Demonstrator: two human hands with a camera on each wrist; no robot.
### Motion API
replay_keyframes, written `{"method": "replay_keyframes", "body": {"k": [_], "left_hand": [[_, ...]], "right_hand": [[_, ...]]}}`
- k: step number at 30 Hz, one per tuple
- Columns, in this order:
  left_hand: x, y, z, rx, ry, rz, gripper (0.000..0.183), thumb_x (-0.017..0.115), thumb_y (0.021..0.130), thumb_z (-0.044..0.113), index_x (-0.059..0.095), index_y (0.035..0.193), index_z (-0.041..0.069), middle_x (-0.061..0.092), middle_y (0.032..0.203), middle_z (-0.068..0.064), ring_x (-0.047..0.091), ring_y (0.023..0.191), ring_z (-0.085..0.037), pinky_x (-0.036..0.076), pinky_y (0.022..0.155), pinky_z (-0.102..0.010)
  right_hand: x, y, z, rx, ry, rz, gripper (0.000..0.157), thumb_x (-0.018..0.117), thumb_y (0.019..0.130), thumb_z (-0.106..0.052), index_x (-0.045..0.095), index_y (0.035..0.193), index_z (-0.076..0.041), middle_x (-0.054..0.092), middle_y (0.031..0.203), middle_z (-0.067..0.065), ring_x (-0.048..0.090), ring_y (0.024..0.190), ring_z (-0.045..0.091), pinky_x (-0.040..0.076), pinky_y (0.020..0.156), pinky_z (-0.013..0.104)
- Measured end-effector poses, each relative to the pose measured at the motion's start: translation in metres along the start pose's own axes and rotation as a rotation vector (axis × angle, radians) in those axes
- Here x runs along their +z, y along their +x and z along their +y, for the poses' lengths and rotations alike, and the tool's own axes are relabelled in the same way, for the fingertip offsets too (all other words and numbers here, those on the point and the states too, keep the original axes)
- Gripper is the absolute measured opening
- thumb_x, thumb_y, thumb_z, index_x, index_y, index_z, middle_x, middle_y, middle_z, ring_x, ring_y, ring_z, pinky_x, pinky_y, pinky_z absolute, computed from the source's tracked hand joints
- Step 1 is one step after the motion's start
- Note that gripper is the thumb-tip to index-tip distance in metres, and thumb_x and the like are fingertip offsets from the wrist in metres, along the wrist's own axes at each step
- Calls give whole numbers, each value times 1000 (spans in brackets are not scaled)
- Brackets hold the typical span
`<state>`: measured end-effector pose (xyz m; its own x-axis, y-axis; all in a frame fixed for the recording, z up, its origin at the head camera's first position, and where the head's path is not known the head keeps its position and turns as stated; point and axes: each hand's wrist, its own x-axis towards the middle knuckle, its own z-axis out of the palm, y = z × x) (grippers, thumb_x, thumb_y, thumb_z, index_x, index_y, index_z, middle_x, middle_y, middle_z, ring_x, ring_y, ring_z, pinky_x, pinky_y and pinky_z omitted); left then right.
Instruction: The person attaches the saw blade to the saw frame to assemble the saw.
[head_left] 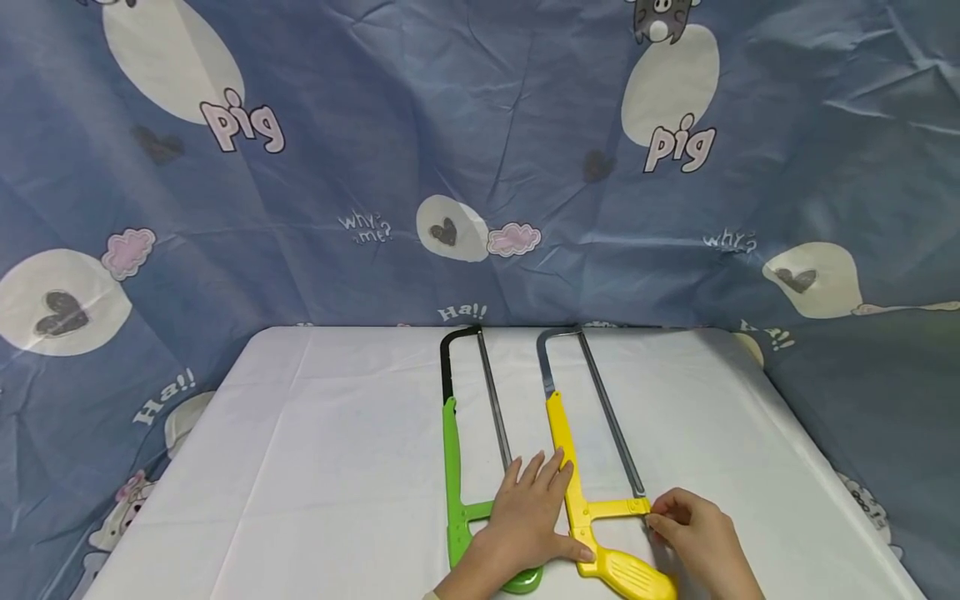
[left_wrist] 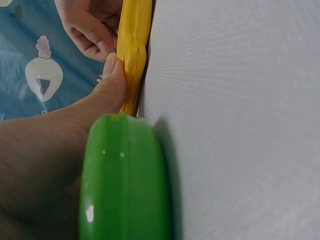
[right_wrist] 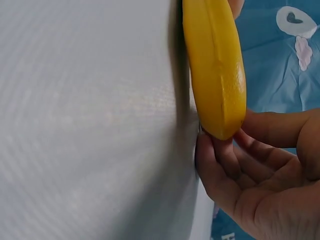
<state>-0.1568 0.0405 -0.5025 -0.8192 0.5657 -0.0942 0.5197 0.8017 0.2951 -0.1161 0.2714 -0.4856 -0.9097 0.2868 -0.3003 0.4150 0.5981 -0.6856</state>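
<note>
Two hacksaws lie side by side on a white-covered table, metal frame ends pointing away. The yellow hacksaw (head_left: 562, 429) has my left hand (head_left: 525, 512) laid over it, fingers extended onto its frame and thumb by the handle. That same hand overlaps the green hacksaw (head_left: 452, 450), hiding part of its crossbar and handle. With thumb and fingers, my right hand (head_left: 701, 533) pinches the end of the yellow crossbar, near the blade's lower end. The fingertips cover the small part there. In the right wrist view, the yellow handle (right_wrist: 215, 65) blocks much of that grip.
A white cloth (head_left: 337, 467) covers the table beneath both saws. Behind and around it hangs a blue printed curtain (head_left: 315, 275). Both saws' curved frame ends reach the table's far edge. The green handle (left_wrist: 122, 180) fills the near part of the left wrist view.
</note>
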Motion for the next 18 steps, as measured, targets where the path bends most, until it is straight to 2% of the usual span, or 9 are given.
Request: {"method": "replay_keyframes", "body": {"k": [12,18], "left_hand": [[2,1,-2,10,-3,-4,114,59,71,84,25,159,19,18,168,-1,23,154,-28,21,123,-54],[5,2,-2,12,8,13,115,59,71,85,25,159,20,19,167,-1,23,153,-27,22,123,-53]], "right_hand": [[-2,6,6,82,194,-63,9,60,92,-2,63,99,3,69,76,8,66,67,18,58,64,33],[-2,7,6,87,239,-75,9,57,94,-1,61,101,4,69,77,9,65,67,18,57,63,31]]}}
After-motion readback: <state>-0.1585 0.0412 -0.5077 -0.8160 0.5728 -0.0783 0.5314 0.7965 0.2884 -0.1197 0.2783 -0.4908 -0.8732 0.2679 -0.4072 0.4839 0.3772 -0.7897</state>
